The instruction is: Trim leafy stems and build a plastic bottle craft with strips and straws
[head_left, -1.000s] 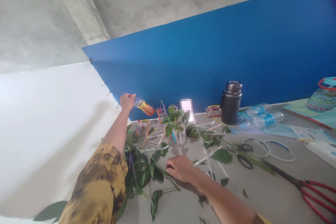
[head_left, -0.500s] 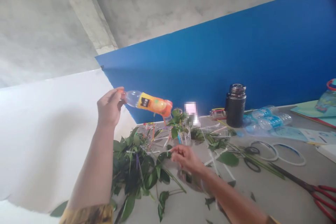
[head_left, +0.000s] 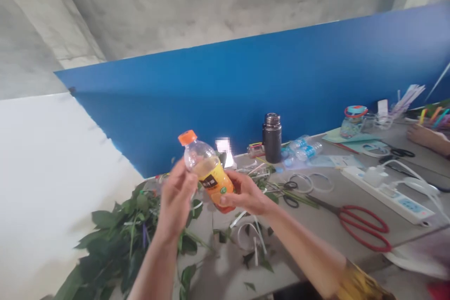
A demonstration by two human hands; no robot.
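Observation:
A plastic drink bottle point(head_left: 213, 179) with an orange cap and a yellow-orange label is held tilted above the table, cap towards the upper left. Its upper part is clear, and orange-red shows at the base. My right hand point(head_left: 242, 193) grips the lower end, thumb across the label. Against the bottle's left side, below the cap, my left hand point(head_left: 178, 193) has its thumb and fingers closed; some fingertips are hidden behind it. Cut leafy stems point(head_left: 137, 220) lie heaped under and left of my left forearm. White strips point(head_left: 256, 239) and leaf scraps lie below the bottle.
A dark thermos point(head_left: 273, 138) stands against the blue partition point(head_left: 218, 89). Right of it lie clear bottles point(head_left: 306, 150). Large red-handled scissors point(head_left: 365, 225) and a white power strip point(head_left: 386, 194) lie at the right. Another person's hand point(head_left: 427, 139) is at the far right edge.
The bottle has come from the raised left hand to between both hands, now cap up. My right hand has risen from the leaves to its base. The view has swung right.

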